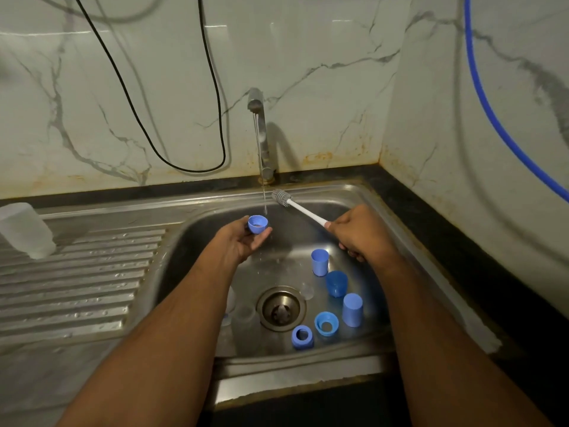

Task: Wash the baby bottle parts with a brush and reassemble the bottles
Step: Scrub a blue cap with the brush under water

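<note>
My left hand (243, 241) holds a small blue cap (257, 224), its hollow side facing up, right under the thin stream of water from the tap (260, 131). My right hand (360, 234) grips the white handle of a bottle brush (294, 206); its grey bristle head points up and left, just right of the stream. On the sink floor lie two light blue caps (319, 261) (352, 309), a darker blue cup (336, 283), and two blue collar rings (326, 323) (302, 336). Clear bottle parts (244, 317) lie left of the drain, partly hidden by my left forearm.
The steel sink (363, 195) has its drain (280, 308) in the middle. A ribbed draining board (77, 282) lies to the left, with a frosted clear bottle (26, 231) on it. A black cable (212, 87) and a blue hose (492, 118) hang along the marble walls.
</note>
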The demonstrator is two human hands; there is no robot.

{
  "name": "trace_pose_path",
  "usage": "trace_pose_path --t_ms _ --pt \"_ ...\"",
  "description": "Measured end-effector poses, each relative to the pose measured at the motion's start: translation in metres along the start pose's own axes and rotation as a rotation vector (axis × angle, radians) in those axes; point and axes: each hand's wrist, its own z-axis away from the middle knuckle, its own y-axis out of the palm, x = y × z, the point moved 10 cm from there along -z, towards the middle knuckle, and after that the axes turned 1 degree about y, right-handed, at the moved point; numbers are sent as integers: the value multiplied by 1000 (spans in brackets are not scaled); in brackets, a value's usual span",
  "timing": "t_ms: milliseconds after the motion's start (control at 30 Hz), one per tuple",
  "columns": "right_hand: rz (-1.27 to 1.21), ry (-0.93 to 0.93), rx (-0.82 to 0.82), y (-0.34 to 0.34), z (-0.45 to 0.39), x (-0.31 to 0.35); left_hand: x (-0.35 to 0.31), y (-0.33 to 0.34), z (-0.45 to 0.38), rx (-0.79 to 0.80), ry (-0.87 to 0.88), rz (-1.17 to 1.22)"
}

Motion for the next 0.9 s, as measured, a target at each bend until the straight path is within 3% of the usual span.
trace_pose_path --t_ms 600,900 --pt "39 -26 -35 -4 -1 -2 1 24 -6 118 -10 262" --pt "73 -6 -21 -2 -1 -2 6 28 -4 113 -2 212"
